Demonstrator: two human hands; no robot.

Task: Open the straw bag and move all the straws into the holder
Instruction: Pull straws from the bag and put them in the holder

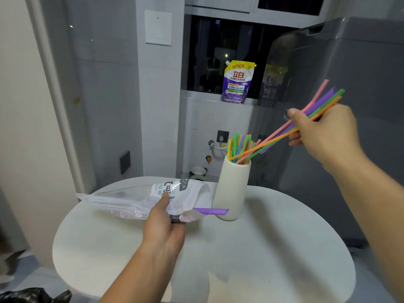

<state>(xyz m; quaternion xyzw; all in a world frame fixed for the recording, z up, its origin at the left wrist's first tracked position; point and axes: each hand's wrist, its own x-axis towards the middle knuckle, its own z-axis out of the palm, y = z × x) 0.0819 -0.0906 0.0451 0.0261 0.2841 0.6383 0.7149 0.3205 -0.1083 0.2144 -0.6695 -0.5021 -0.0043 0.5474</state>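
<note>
A white plastic straw bag [140, 200] lies on the round white table [273, 248], and my left hand [162, 224] grips it near its open end. One purple straw [211, 211] sticks out of the bag's mouth toward the holder. The cream ribbed holder [231, 189] stands upright just right of the bag, with several coloured straws [238, 145] in it. My right hand [323, 132] is up and to the right of the holder, pinching a bunch of pink, purple, green and orange straws [275, 136] whose lower tips reach the holder's mouth.
A grey appliance [349, 84] rises close behind and to the right of the table. A purple detergent pouch [238, 83] stands on the window ledge. A black bag [32, 295] lies on the floor at lower left. A wall corner stands left of the table.
</note>
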